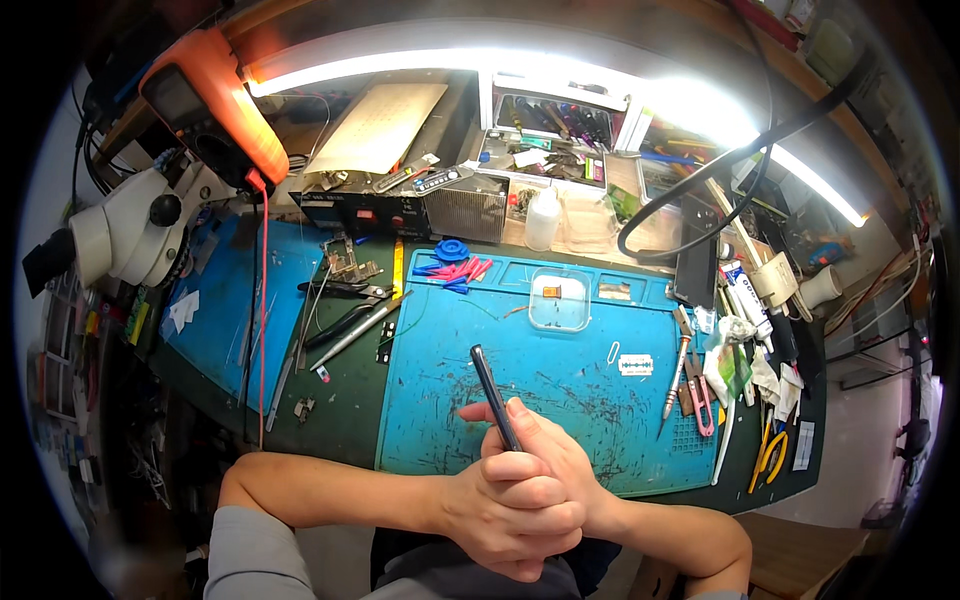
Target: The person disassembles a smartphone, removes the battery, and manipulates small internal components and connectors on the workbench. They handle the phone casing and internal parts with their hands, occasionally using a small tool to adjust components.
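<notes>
Both hands are together in front of the blue work mat. They grip a dark, slim object, apparently a phone seen edge-on, standing tilted with its top leaning left. My left hand has its fingers wrapped around the lower part, knuckles facing me. My right hand is closed on it from the right, its thumb along the dark edge and a fingertip showing behind it. Past them on the mat lie a clear square container with a small orange piece, a paper clip and a razor blade.
A white microscope and orange multimeter stand left. Pink and blue nozzles, pliers and tweezers lie around the mat. Scissors, a screwdriver and yellow-handled pliers are at right. A power supply and white bottle stand behind.
</notes>
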{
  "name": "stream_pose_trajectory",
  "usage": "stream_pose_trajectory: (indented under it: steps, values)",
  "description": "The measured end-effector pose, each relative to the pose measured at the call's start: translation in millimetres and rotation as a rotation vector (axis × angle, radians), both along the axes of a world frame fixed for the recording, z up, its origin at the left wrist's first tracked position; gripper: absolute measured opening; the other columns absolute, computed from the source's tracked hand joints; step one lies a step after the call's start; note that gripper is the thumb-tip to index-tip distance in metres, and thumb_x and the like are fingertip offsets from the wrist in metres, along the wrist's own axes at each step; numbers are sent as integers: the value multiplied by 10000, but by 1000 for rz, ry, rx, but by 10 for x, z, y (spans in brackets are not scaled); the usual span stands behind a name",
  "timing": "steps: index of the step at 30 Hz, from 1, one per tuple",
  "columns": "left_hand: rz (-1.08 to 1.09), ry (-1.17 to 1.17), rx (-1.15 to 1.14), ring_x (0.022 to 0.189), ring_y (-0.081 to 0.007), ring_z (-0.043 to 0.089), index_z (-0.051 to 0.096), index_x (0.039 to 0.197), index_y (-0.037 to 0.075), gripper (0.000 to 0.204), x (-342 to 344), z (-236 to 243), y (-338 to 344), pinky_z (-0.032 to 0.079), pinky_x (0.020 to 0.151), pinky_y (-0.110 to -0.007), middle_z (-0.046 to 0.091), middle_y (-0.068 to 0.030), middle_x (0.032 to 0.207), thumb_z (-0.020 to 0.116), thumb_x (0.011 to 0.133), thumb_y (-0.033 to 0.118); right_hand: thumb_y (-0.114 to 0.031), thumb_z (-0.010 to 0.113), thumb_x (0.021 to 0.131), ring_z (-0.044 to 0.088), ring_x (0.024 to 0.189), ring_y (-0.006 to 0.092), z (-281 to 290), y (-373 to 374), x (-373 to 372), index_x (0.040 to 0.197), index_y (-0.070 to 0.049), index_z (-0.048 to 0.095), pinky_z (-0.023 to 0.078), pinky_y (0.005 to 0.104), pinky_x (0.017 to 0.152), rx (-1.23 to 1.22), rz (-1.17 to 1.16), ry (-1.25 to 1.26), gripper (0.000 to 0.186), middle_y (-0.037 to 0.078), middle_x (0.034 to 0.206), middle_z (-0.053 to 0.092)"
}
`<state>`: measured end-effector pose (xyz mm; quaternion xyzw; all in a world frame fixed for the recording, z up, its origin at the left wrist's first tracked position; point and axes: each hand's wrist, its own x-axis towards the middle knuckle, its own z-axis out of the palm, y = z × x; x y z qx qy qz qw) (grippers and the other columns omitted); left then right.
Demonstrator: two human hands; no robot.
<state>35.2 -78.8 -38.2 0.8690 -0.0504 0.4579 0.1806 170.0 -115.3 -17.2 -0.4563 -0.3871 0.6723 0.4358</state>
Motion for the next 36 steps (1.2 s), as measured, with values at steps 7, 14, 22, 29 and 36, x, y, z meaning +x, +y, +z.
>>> stream_pose_trajectory:
  steps: [7,14,22,29,36]
  values:
    - [82,48,-202,1455,-338,402,647,1327,36,573,56,-21,-115,198,1252,-530,493,-170,1575,538,879,376,-436,375,1155,583,1015,114,6,-12,6,1387,-73,571,503,286,886,-417,-106,384,473,14,1170,613]
    - [104,228,-74,1597,-318,243,514,1498,-57,686,-17,-32,-147,-22,1314,-521,419,-199,1644,309,1007,376,-372,365,1118,565,1088,155,-156,-95,-9,1436,-68,505,465,318,939,-50,-39,11,462,38,1207,572]
    - [127,224,-125,1587,-314,278,514,1485,-83,708,-9,15,-184,-12,1313,-522,443,-187,1631,213,1034,374,-336,382,1003,391,1272,219,-185,-93,-113,1488,-57,409,284,387,1074,62,-117,66,560,103,1400,407]
    - [140,142,-333,1580,-399,242,622,1420,-37,645,18,45,-93,-17,1293,-543,422,-270,1605,336,982,338,-304,397,902,237,1434,275,-240,-4,-380,1533,-48,325,126,448,1191,434,-181,537,685,159,1570,263]
    - [107,42,-423,1608,-453,132,439,1530,-6,684,75,-5,24,51,1289,-567,259,-317,1680,470,895,244,-299,461,784,83,1498,399,-220,207,-856,1470,38,388,19,541,1195,1014,-333,1231,768,332,1587,191]
